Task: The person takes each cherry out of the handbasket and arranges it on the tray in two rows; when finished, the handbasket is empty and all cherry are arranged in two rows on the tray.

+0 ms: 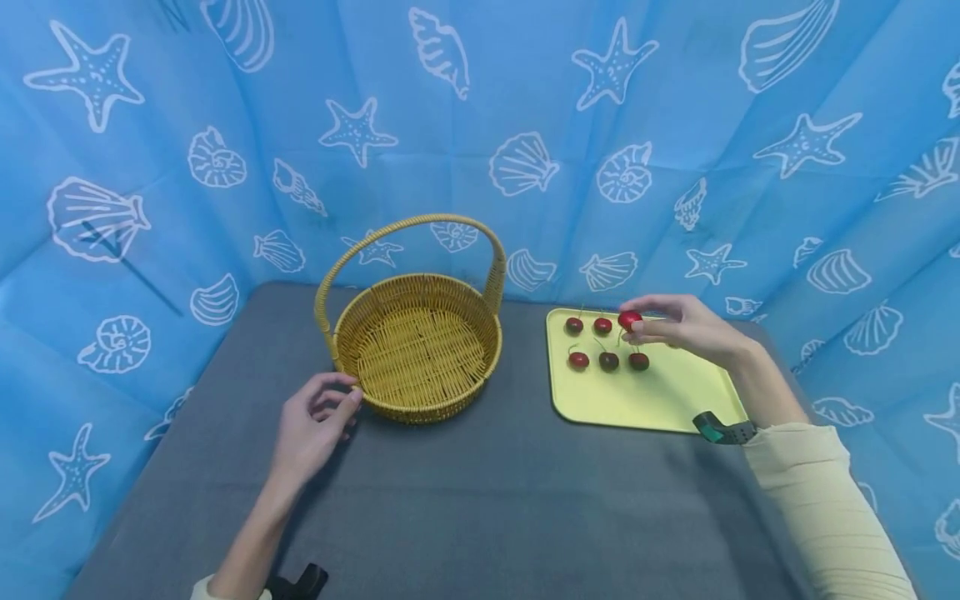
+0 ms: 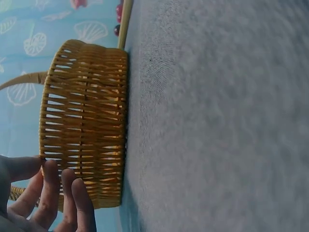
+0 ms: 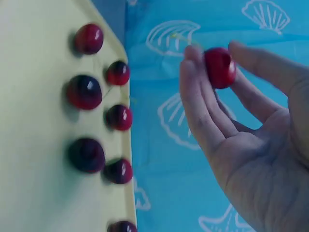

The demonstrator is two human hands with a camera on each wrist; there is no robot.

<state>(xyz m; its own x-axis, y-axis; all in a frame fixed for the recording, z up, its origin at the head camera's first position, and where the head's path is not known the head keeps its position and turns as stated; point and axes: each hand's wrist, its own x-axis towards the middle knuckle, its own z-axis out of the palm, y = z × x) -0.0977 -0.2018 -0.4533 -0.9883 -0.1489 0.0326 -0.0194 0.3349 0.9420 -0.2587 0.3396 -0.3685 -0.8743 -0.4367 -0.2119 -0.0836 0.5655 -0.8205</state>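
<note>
A round, yellow-brown wicker basket [image 1: 427, 412] with a tall arched handle stands on the table, its inside bare. My left hand [image 1: 318, 421] pinches the near-left rim between thumb and fingertips; the left wrist view shows the fingers against the woven wall [image 2: 87, 121]. Over the pale yellow tray [image 1: 600, 407], my right hand [image 1: 693, 329] holds a red cherry [image 3: 219, 67] between thumb and fingertips, raised above the others. Several dark red cherries [image 1: 609, 361] with stems lie in rows on the tray's left part. The hand hides some of the back row in the head view.
The grey table [image 1: 465, 500] carries the basket at centre-left and the tray at the right. A blue curtain [image 1: 450, 117] with white shells and starfish hangs behind and at both sides. A dark wrist strap [image 1: 723, 429] sits on the right wrist.
</note>
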